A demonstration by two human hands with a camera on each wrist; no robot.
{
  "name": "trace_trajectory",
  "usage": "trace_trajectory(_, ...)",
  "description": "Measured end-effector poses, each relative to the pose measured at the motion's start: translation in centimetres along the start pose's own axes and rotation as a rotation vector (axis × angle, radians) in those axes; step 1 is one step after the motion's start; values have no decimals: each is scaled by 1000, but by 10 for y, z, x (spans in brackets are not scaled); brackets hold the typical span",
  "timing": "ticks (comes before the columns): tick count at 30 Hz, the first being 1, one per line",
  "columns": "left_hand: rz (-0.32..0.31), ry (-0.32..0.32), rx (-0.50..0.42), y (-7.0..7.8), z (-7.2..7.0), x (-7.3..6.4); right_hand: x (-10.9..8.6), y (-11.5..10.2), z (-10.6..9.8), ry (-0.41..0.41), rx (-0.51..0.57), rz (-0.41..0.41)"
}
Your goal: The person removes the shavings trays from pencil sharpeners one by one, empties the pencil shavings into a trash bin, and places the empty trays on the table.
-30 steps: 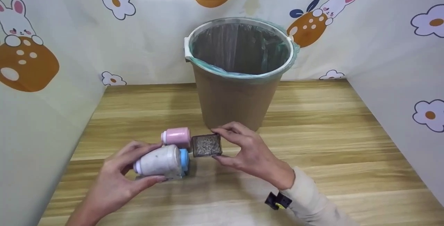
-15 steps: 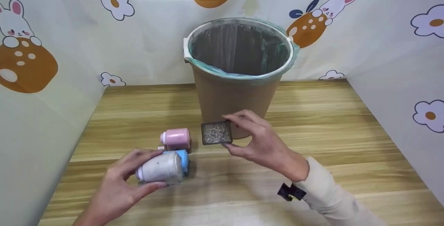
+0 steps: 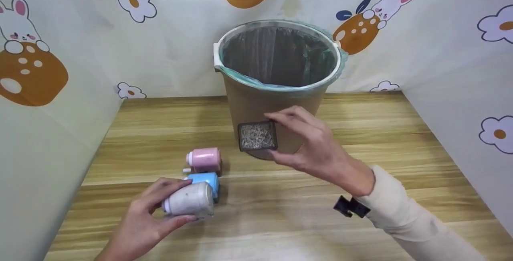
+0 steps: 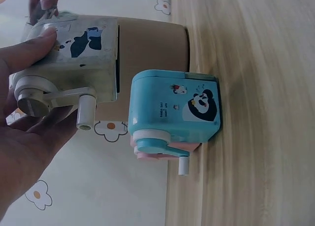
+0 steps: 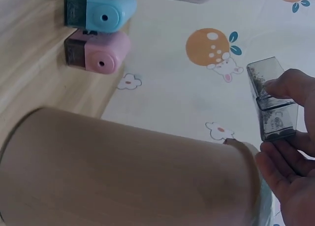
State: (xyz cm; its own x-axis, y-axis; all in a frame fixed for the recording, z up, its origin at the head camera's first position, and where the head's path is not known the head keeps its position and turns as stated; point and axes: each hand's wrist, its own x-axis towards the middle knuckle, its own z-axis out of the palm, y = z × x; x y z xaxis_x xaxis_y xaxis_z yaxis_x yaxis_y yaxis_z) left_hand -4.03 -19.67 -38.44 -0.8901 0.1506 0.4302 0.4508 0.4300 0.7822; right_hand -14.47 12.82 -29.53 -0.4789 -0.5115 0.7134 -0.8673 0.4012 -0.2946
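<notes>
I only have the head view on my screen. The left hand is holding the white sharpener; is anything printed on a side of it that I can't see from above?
Observer: Yes, the left wrist view shows a dark picture on one side of the white sharpener.
Operator: And the blue sharpener beyond it, what's on the end turned to my right?
Observer: A round, dark hole; the right wrist view shows it.
Operator: What are the walls like on the thing pinched in the right hand?
Observer: In the right wrist view that tray has see-through walls.
</notes>
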Motion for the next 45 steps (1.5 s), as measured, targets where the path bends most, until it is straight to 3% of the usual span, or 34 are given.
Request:
trace_trajectory(11, -76, -44, -4, -6, 10, -5, 19, 8, -21, 34, 26, -26)
trace_trajectory(19, -191, -53, -3, -14, 16, -11, 30, 12, -37, 54, 6, 27)
trace_trajectory(26, -182, -83, 21, -24, 20, -18, 40, 16, -47, 48, -23, 59)
trace_trajectory(35, -204, -72, -12, -33, 21, -20, 50, 29, -56, 71, -93, 47)
trace_trajectory(45, -215, -101, 1, -40, 22, -24, 54, 42, -68, 54, -141, 140)
